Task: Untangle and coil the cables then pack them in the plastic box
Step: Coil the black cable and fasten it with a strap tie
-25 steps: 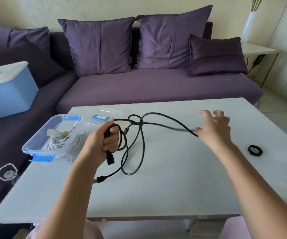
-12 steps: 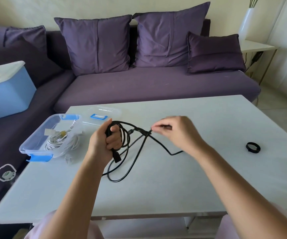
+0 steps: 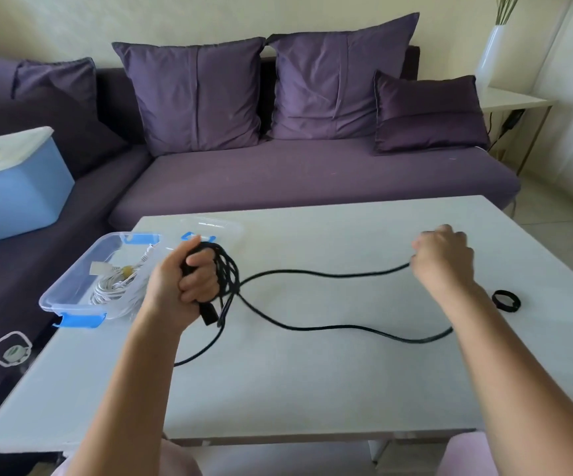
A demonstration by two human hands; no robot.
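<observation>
A black cable (image 3: 329,274) runs across the white table (image 3: 312,389). My left hand (image 3: 185,281) is shut on several coiled loops of it, with a plug end hanging below the fist. My right hand (image 3: 445,259) pinches the same cable far to the right, pulling one strand taut above the table. A second strand sags in a loop on the tabletop under my right forearm. The clear plastic box (image 3: 72,290) with blue clips sits at the table's left edge, just left of my left hand. It holds a coiled white cable (image 3: 113,286).
The box's clear lid (image 3: 216,226) lies behind my left hand. A small black ring-shaped strap (image 3: 506,300) lies at the right of the table. A purple sofa (image 3: 312,173) with cushions stands behind, and a blue bin (image 3: 13,194) sits on its left part.
My right hand moved from beside my left hand far out to the right, drawing a long stretch of black cable with it. More loops now sit in my left fist.
</observation>
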